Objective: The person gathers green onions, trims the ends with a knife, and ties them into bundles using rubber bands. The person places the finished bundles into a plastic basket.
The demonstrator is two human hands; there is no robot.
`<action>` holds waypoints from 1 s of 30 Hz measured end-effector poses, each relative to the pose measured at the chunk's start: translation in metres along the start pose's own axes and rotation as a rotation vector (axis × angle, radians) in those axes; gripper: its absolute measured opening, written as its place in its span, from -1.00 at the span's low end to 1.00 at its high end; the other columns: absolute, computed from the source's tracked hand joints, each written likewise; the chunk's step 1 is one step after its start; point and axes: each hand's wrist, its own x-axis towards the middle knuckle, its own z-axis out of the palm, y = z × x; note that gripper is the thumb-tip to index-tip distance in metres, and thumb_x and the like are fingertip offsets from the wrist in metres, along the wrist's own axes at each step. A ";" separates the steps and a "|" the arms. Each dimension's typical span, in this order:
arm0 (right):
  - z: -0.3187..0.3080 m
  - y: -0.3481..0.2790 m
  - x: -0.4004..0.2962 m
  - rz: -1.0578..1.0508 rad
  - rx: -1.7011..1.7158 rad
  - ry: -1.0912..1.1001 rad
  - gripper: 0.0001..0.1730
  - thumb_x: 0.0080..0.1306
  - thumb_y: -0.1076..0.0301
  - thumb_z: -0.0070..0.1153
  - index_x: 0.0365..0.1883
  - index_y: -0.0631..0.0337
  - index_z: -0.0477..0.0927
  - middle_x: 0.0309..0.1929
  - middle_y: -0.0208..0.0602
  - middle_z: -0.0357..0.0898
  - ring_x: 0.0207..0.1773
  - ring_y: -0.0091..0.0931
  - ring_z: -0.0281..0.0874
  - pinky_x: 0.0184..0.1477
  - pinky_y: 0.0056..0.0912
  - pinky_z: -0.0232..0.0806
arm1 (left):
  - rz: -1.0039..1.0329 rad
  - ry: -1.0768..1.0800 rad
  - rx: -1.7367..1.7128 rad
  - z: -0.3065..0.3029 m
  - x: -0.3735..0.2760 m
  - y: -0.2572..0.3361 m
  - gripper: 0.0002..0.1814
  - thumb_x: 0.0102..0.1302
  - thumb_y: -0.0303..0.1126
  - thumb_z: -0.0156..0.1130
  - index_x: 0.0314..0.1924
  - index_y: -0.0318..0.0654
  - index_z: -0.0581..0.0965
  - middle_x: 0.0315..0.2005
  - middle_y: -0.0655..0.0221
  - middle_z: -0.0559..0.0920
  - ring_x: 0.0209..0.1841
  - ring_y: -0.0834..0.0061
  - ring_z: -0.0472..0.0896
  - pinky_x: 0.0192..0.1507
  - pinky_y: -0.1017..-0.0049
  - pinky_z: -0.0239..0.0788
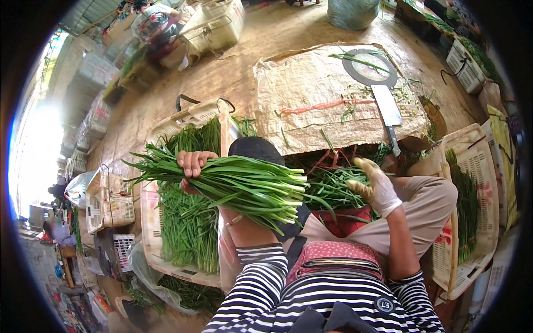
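A thick bunch of garlic chives (254,183) lies across my left hand (192,166), whose bare fingers wrap around its leafy end. The pale cut ends point to the right. My right hand (377,187) wears a whitish glove stained yellow at the fingers. It is raised with thumb and fingers apart and holds nothing. Under and beyond it are loose green leaves (333,183) and tangled red ties (329,158). Below my left hand stands a white plastic crate (152,233) packed with chives (187,237), partly hidden by the bunch and my forearm.
Ahead is a low work surface covered with woven sacking (308,87). On it lie a cleaver (386,104), a round dial scale (368,66), a red strip (320,107) and leaf scraps. Another crate (491,208) with chives stands to my right. A person (156,25) is at the far left.
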 end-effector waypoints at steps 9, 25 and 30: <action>0.049 -0.097 0.009 0.306 1.284 -0.511 -0.66 0.33 0.25 0.16 -0.03 0.29 0.51 -0.41 -0.45 0.55 -0.54 -0.78 0.31 -0.56 -0.74 0.11 | -0.110 -0.151 0.116 0.007 0.005 0.000 -0.69 0.11 -0.41 0.22 -0.19 -0.17 0.32 -0.49 0.53 0.52 -0.44 0.63 0.52 -0.19 0.56 0.27; 0.020 -0.071 0.016 -0.185 0.503 -0.028 -0.67 0.16 0.30 0.29 -0.14 0.25 0.61 -0.20 -0.19 0.60 -0.19 -0.39 0.57 -0.10 -0.27 0.40 | -0.144 -0.088 0.139 -0.009 0.000 -0.008 -0.70 0.10 -0.41 0.21 -0.20 -0.17 0.32 -0.47 0.53 0.51 -0.42 0.61 0.49 -0.13 0.54 0.27; 0.025 -0.075 0.035 -0.015 0.699 -0.025 -0.73 0.21 0.24 0.28 -0.32 0.29 0.61 -0.34 -0.38 0.59 -0.32 -0.61 0.45 -0.24 -0.56 0.31 | -0.091 0.103 0.222 -0.018 -0.002 -0.002 -0.70 0.05 -0.38 0.18 -0.20 -0.18 0.36 -0.46 0.51 0.49 -0.38 0.58 0.45 -0.08 0.51 0.25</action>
